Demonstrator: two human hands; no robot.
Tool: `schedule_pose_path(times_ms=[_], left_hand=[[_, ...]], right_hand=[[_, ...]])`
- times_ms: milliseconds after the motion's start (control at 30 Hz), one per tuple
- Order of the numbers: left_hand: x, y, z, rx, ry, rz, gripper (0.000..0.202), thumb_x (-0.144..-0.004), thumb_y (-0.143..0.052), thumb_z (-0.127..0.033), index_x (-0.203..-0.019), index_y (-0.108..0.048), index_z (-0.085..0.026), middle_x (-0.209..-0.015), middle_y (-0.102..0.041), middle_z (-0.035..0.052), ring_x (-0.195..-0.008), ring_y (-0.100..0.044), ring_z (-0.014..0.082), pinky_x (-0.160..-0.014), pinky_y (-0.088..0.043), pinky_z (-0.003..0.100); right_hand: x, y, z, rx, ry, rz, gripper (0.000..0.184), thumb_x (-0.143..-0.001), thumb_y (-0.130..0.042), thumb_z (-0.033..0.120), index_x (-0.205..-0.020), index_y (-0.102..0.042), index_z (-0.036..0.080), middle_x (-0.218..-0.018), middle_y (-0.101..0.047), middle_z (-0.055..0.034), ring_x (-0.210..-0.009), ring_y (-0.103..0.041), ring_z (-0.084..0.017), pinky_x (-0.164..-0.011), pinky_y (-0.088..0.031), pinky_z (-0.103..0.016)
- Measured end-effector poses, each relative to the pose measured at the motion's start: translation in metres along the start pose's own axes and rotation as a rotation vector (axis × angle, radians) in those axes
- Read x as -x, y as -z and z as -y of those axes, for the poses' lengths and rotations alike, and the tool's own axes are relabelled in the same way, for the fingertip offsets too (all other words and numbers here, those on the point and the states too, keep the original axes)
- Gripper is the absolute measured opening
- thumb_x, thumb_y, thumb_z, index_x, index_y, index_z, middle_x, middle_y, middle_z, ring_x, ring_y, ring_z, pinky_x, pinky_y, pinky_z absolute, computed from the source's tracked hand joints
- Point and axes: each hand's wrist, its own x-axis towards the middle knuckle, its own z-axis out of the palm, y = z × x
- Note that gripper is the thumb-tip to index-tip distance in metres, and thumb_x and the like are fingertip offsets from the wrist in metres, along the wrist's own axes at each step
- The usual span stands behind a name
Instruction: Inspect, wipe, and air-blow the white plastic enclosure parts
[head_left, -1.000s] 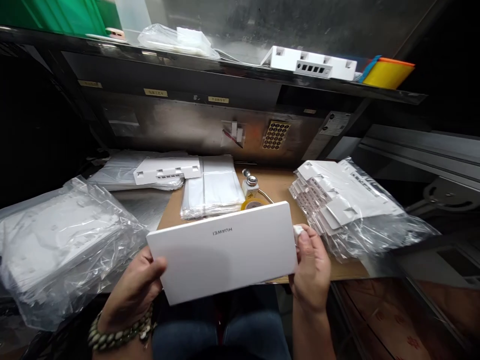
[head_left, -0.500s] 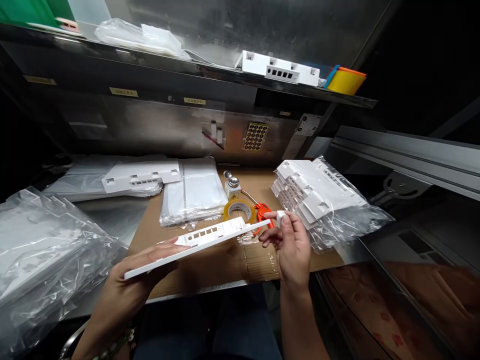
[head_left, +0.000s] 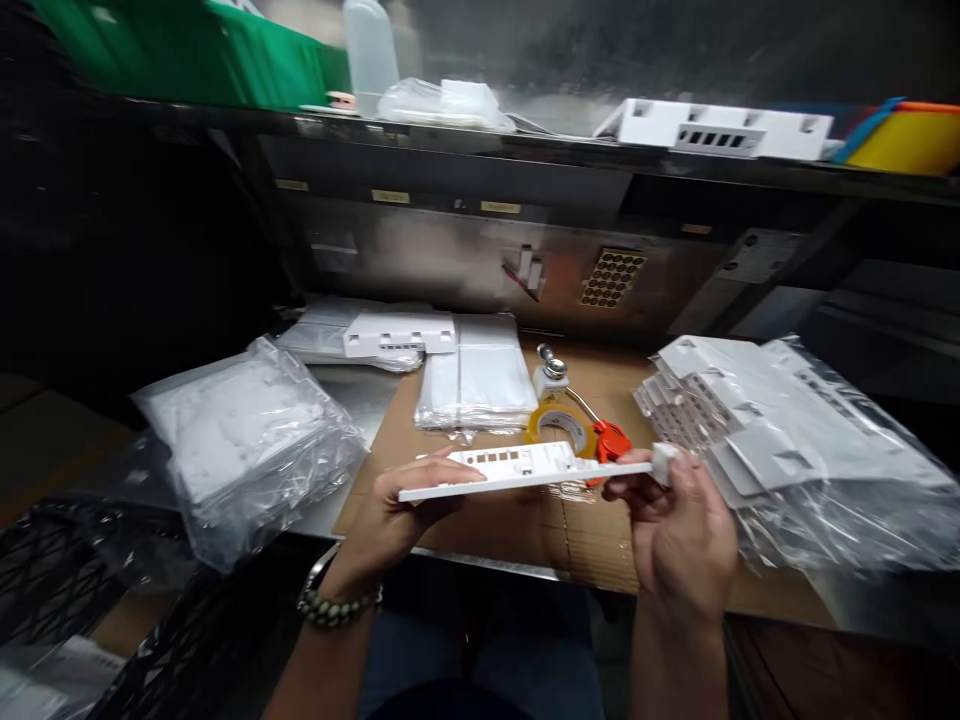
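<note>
A flat white plastic cover (head_left: 525,472) with a row of port openings along its far edge lies almost level in the air, seen edge-on. My left hand (head_left: 397,505) grips its left end, thumb on top. My right hand (head_left: 679,525) pinches a small white piece (head_left: 663,462) held against the cover's right end. Both hands hover over the cardboard sheet (head_left: 525,525) on the bench.
A yellow tape roll (head_left: 559,428), an orange-handled tool (head_left: 609,438) and a small dispenser bottle (head_left: 551,377) sit behind the cover. Bags of white plastic parts lie at the left (head_left: 240,450) and right (head_left: 795,440). A stack of flat bagged sheets (head_left: 476,375) is behind. A shelf (head_left: 525,150) runs overhead.
The cover has gone from tilted upright with its logo face toward me to lying flat and edge-on. The view has swung, shifting everything to the right.
</note>
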Motion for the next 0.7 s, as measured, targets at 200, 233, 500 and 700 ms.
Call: schedule_pose_path(times_ms=[200,233,500,700], left_hand=[[-0.003,-0.021,0.005,0.521,0.023,-0.372,0.084,-0.081,-0.047,-0.09,-0.128,-0.075,-0.026,-0.155,-0.057,0.0103,-0.156,-0.031,0.0325,-0.128,-0.023,0.043],[-0.005,-0.024,0.004,0.716,0.114,-0.437,0.079,-0.088,-0.045,-0.085,-0.138,-0.068,-0.028,-0.161,-0.051,0.0075,-0.157,-0.029,0.0295,-0.128,-0.024,0.042],[-0.025,-0.009,-0.012,1.438,0.791,-0.184,0.061,-0.106,-0.032,-0.039,-0.153,-0.045,-0.003,-0.132,-0.071,0.0249,-0.127,-0.065,0.0405,-0.113,-0.046,0.06],[-0.032,-0.015,-0.024,1.426,0.685,-0.354,0.055,-0.097,-0.052,-0.028,-0.146,-0.054,-0.005,-0.125,-0.076,0.021,-0.117,-0.071,0.0403,-0.11,-0.05,0.059]], right_hand=[[0.01,-0.001,0.011,0.012,0.09,-0.073,0.021,-0.089,-0.063,0.039,-0.088,-0.065,0.018,-0.065,-0.067,-0.0009,-0.051,-0.062,-0.017,-0.047,-0.054,-0.029],[0.012,-0.001,0.012,0.008,0.111,-0.079,0.02,-0.087,-0.062,0.038,-0.089,-0.064,0.018,-0.063,-0.067,-0.0003,-0.05,-0.061,-0.017,-0.045,-0.053,-0.029],[0.009,0.021,-0.013,0.207,0.178,0.109,0.021,-0.089,-0.071,0.037,-0.094,-0.067,0.017,-0.071,-0.072,-0.0018,-0.056,-0.067,-0.017,-0.053,-0.057,-0.03],[0.028,0.006,-0.011,0.498,0.503,0.083,0.01,-0.095,-0.072,0.028,-0.1,-0.074,0.02,-0.11,-0.068,-0.0049,-0.093,-0.068,-0.017,-0.086,-0.056,-0.034]])
